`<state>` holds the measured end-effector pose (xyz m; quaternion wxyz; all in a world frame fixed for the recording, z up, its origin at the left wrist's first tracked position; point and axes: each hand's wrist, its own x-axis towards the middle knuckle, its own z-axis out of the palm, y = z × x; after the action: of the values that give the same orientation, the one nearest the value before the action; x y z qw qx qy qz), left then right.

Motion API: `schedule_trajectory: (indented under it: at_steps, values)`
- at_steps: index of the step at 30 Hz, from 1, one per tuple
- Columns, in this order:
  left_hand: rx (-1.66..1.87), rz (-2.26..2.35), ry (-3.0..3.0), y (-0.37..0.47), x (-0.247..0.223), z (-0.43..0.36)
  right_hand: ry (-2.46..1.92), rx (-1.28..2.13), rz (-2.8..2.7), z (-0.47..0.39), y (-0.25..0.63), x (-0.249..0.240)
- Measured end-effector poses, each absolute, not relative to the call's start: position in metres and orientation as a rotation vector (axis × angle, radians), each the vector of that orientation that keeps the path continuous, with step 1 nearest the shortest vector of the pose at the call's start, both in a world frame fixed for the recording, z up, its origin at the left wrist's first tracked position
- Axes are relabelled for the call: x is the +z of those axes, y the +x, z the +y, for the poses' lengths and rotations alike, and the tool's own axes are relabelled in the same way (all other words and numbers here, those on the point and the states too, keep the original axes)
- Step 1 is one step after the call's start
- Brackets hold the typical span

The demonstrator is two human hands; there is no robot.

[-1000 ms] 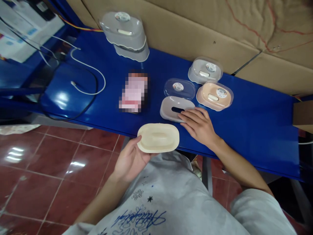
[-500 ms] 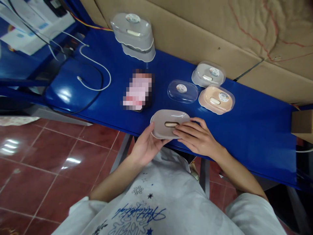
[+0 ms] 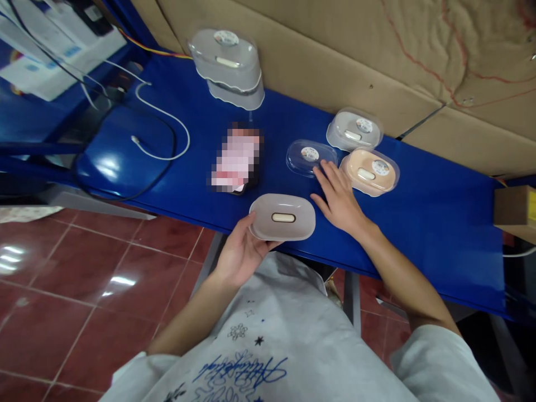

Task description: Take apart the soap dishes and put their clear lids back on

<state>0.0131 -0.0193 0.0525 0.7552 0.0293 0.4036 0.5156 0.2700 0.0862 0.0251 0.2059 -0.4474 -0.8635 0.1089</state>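
A greyish oval dish with a cream oblong piece in its middle is held by my left hand at the blue table's front edge. The thumb lies on the dish's left rim and the fingers pass beneath it. My right hand is open, its fingertips at the lower right edge of a clear lid with a round label. Whether they touch the lid I cannot tell. Just right of that hand is a peach box under a clear cover, and behind it a covered grey box.
Stacked grey boxes stand at the back left of the blue table. A blurred-out phone lies left of the lid. White and black cables curl at the left. Large cardboard lines the back edge.
My right hand has let go of the dish and moved forward to the clear lid, its fingers now spread. My left hand still holds the dish, which sits slightly further left and lower in view.
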Motion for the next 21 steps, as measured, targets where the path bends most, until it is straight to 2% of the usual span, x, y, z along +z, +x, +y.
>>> schedule_trajectory:
  at_steps: [5,10,15,21]
  values:
    - [1.001,0.858,0.022,0.012,0.053,-0.024,-1.247,0.226,-2.373,0.075,0.273,0.018]
    - [0.976,0.835,-0.013,0.010,0.051,-0.024,-1.216,0.430,-2.273,0.070,0.274,0.028]
    - [0.980,0.772,0.018,0.008,0.053,-0.023,-0.856,0.747,-2.269,0.051,0.267,0.051]
    - [0.981,0.731,0.127,0.012,0.057,-0.025,-0.652,0.684,-2.398,0.028,0.255,0.055]
